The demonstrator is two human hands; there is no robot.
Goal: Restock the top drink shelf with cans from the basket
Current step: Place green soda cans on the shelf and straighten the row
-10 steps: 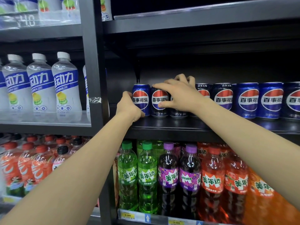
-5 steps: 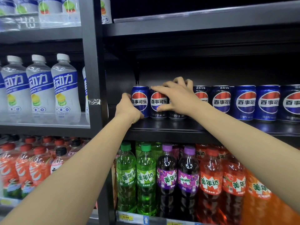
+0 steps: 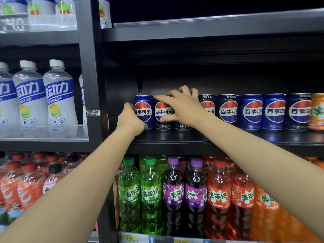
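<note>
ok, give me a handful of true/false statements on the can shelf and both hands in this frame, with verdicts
1. The left hand touches the leftmost blue can at the end of the row. True.
2. The right hand hangs clear of the cans. False: it lies over the cans next in the row, thumb on the front of the second can.
3. An orange can stands at the right edge of the same shelf. True.
4. The bottles right under the left end of the can row are orange. False: green bottles stand there, then purple bottles.
5. The cans lie on their sides. False: they stand upright.
</note>
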